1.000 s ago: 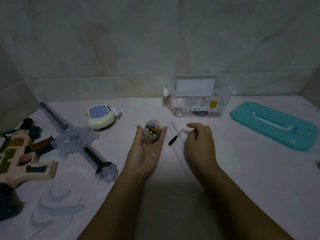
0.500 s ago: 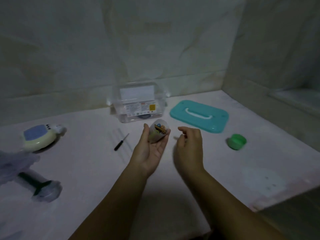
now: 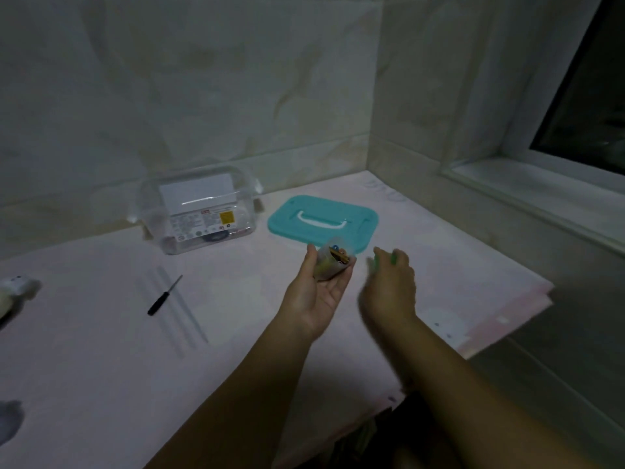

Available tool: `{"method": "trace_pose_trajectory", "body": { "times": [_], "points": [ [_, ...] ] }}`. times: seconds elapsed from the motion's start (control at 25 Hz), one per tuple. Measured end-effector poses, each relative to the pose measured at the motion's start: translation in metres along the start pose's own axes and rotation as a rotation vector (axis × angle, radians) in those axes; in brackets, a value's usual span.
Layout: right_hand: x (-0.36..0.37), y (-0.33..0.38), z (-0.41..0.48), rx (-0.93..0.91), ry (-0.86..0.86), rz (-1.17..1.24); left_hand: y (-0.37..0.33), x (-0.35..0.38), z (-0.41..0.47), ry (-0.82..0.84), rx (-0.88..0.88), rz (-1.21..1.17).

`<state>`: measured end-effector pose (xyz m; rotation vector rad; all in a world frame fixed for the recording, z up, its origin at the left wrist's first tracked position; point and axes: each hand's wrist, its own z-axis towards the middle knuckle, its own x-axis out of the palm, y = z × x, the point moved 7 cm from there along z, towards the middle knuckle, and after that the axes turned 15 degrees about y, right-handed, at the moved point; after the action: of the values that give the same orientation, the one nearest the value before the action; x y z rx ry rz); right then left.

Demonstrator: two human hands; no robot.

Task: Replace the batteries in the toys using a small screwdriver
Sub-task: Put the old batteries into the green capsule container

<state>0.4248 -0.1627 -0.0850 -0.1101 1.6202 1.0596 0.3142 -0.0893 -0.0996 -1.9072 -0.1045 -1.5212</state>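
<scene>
The left hand (image 3: 316, 292) lies palm up above the pale surface (image 3: 101, 367), fingers loosely curled under a small translucent toy (image 3: 331, 264) whose open side shows coloured parts inside, too small to make out; the toy rests in the cupped fingers near the fingertips. The right hand (image 3: 389, 289) is just beside it, back upward and blurred; a green object (image 3: 393, 257) shows past its fingers, but whether the hand has hold of it, and how far it is closed, I cannot tell. The small screwdriver (image 3: 164, 295) with a black handle lies on the surface well to the left of both hands, untouched, its shaft pointing toward the wall; faint straight lines mark the surface beside it. A clear plastic box (image 3: 199, 211) with a label stands against the tiled wall, and its teal lid (image 3: 323, 222) with a white handle lies flat just to the right, behind the hands. A white toy (image 3: 15, 289) is partly visible at the left edge.
</scene>
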Motion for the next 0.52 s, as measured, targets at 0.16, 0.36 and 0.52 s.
{"method": "trace_pose_trajectory", "body": {
  "times": [0.16,0.36,0.52],
  "points": [
    [0.007,0.027,-0.008,-0.143,0.085,0.301,-0.023,-0.014,-0.008,-0.021,0.026,0.015],
    [0.018,0.118,-0.03,-0.447,0.255,0.319,-0.095,-0.044,-0.033,-0.099,0.177,0.06],
    [0.039,0.176,-0.045,-0.589,0.411,0.431,-0.148,-0.075,-0.069,-0.162,0.248,0.141]
  ]
}}
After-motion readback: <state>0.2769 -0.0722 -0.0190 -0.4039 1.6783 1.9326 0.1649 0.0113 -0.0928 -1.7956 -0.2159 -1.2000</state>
